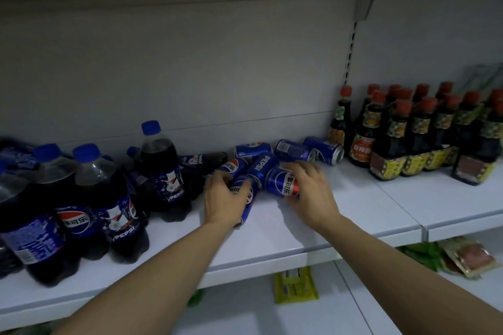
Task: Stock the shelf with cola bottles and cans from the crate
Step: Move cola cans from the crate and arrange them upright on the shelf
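Your white metal shelf [353, 215] carries dark plastic cola bottles with blue caps [109, 198] at left and red-capped dark sauce bottles [408, 139] at right. Blue aluminium cola cans [299, 151] lie toppled between them. Your left hand [226, 201] curls around one lying can [249, 193]. Your right hand [310, 190] grips another can [280, 181] just beside it.

I counted seven blue cola cans [283, 181] lying on their sides on the white shelf [353, 207], with two hands among them, the left hand [223, 198] and the right hand [310, 187]. Upright cola bottles [111, 198] with blue caps numbered at least five, though the dark cluster made an exact count impossible. The red-capped sauce bottles [392, 141] came to roughly a dozen, the rear ones too crowded to tell.
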